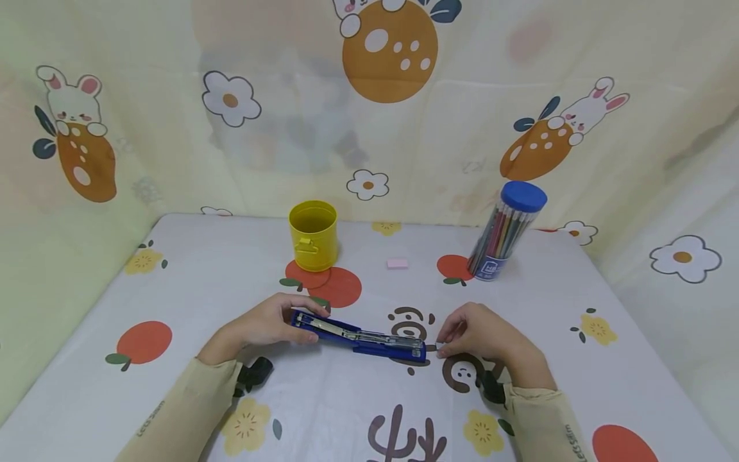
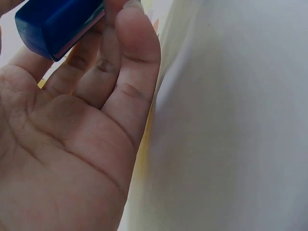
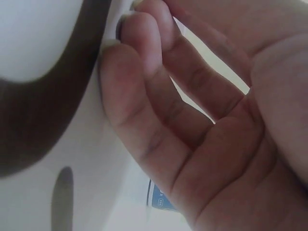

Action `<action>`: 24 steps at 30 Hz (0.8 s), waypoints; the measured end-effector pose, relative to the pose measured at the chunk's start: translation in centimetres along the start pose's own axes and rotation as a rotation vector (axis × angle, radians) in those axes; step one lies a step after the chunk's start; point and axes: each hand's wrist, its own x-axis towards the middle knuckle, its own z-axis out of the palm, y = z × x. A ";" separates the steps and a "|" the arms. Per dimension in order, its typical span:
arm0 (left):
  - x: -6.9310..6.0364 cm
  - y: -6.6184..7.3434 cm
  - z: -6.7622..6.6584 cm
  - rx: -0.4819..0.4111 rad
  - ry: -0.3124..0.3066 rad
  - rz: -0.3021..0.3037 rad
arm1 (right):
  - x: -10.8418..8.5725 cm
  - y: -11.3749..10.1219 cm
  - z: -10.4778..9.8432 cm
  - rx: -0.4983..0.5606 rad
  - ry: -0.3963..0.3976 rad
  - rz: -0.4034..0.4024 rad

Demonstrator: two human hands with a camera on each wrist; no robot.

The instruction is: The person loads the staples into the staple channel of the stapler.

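A blue stapler (image 1: 369, 337) lies slantwise over the printed cloth, its top opened so the metal staple channel shows. My left hand (image 1: 271, 324) grips its left end, thumb in front and fingers behind. In the left wrist view, one blue end of the stapler (image 2: 60, 24) sits among the fingers of my left hand (image 2: 77, 120). Just beyond the stapler's right end, my right hand (image 1: 482, 333) has its thumb and forefinger tips close together, pinching what looks like a tiny greyish piece, too small to identify. Bent fingers of my right hand (image 3: 159, 106) fill the right wrist view; its pinch is hidden there.
A yellow cup (image 1: 314, 240) with a small handle stands at the back. Right of it lies a pink eraser (image 1: 397, 264). A clear tube of pencils (image 1: 502, 237) with a blue lid stands at the back right. A patterned curtain (image 1: 288, 147) hangs behind the table.
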 end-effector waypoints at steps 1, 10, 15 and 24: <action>0.0 0.0 0.0 0.005 0.001 -0.002 | 0.0 0.0 0.0 -0.002 0.000 0.002; 0.3 0.0 0.1 0.005 0.006 -0.010 | -0.1 0.1 -0.1 -0.005 0.000 0.010; 0.2 0.2 0.1 -0.004 0.009 -0.018 | -0.2 0.0 -0.2 0.006 0.026 0.001; 0.1 0.1 0.1 0.005 0.020 -0.034 | 0.2 -0.6 -0.1 0.011 0.061 -0.150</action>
